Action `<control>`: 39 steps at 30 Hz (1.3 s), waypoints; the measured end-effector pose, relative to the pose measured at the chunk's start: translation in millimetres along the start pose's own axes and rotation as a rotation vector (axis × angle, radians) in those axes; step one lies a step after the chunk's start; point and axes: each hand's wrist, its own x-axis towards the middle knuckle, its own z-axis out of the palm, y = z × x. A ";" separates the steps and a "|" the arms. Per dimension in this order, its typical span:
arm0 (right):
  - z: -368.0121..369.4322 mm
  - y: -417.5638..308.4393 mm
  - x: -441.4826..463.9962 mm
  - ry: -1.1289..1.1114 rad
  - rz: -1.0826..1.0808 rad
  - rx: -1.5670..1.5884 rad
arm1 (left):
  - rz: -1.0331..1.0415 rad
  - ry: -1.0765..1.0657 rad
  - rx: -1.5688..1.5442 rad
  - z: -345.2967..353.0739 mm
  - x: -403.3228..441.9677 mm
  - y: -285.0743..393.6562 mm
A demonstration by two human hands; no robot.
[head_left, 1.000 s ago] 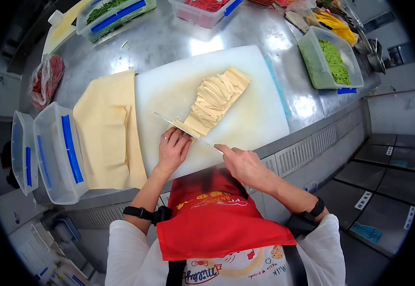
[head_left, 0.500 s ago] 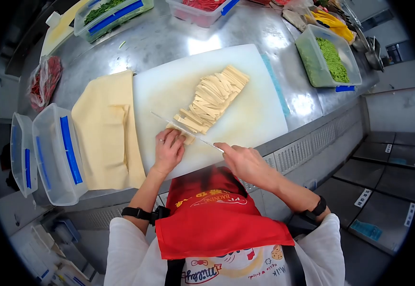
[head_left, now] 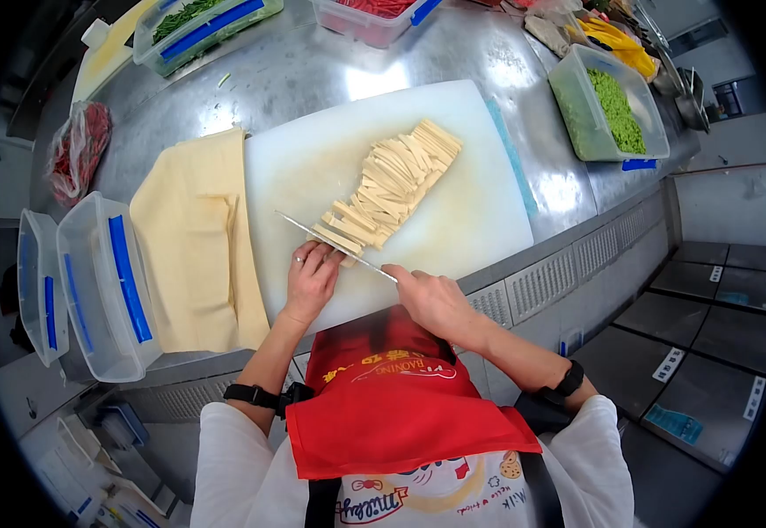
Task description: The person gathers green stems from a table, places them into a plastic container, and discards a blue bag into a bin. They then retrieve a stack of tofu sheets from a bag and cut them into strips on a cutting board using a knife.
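Note:
A pile of pale yellow strips (head_left: 398,180) lies across the white cutting board (head_left: 475,211). At its lower left end my left hand (head_left: 312,277) presses down with bent fingers on the small uncut end of the stack, which the fingers mostly cover. My right hand (head_left: 431,299) is closed round the handle of a knife (head_left: 335,246), whose blade lies slantwise against the stack, right beside my left fingertips. Left of the board is a large folded pale yellow sheet (head_left: 194,255), partly over the board's edge.
Two clear containers (head_left: 93,290) (head_left: 40,286) stand at the left edge, near a bag of red food (head_left: 80,151). Along the back are containers of green pieces (head_left: 194,22) and red pieces (head_left: 374,18). A tub of chopped green food (head_left: 613,110) stands right.
My right hand and the knife have moved left and slightly down. My left hand has shifted slightly toward me, and more cut strips show at the pile's lower end.

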 end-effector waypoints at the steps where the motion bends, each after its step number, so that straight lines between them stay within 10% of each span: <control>1: -1.9 3.0 1.5 0.017 -0.010 0.035 | 0.000 -0.003 -0.008 -0.5 -1.7 0.6; 39: -24.8 18.0 -4.0 -0.015 -0.005 0.115 | -0.034 -0.028 -0.035 -5.2 3.9 -0.4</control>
